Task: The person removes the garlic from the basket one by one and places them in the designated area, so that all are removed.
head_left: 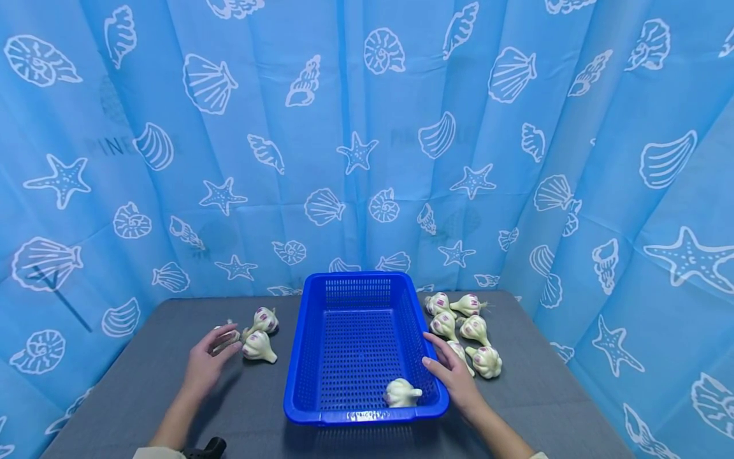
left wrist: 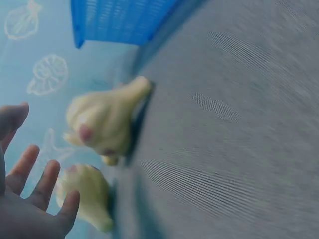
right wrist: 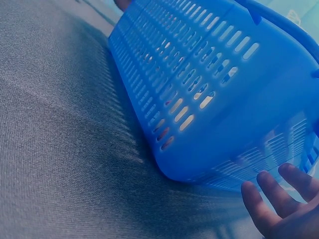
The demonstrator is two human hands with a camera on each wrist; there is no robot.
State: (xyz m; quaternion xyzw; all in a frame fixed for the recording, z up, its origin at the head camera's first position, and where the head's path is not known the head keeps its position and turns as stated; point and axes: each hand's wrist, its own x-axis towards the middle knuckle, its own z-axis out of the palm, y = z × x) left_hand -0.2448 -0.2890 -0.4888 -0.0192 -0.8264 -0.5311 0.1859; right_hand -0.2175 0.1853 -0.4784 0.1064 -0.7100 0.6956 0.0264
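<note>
A blue plastic basket (head_left: 294, 357) stands on the grey table, with one garlic bulb (head_left: 401, 393) in its near right corner. To its left, my left hand (head_left: 208, 358) reaches over a garlic bulb (head_left: 227, 340) that it partly hides. Its fingers look spread in the left wrist view, and I cannot tell whether they touch that bulb. Two more bulbs, a rear one (head_left: 265, 319) and a front one (head_left: 259, 347), lie just right of that hand. My right hand (head_left: 457, 376) is at the basket's right rim, its fingers loosely extended and apparently touching the side.
Several garlic bulbs (head_left: 474, 329) lie in a cluster right of the basket, one partly behind my right hand. A blue shell-print curtain (head_left: 355, 159) hangs behind and around the table (head_left: 252, 408). A black object (head_left: 215, 448) shows near my left sleeve.
</note>
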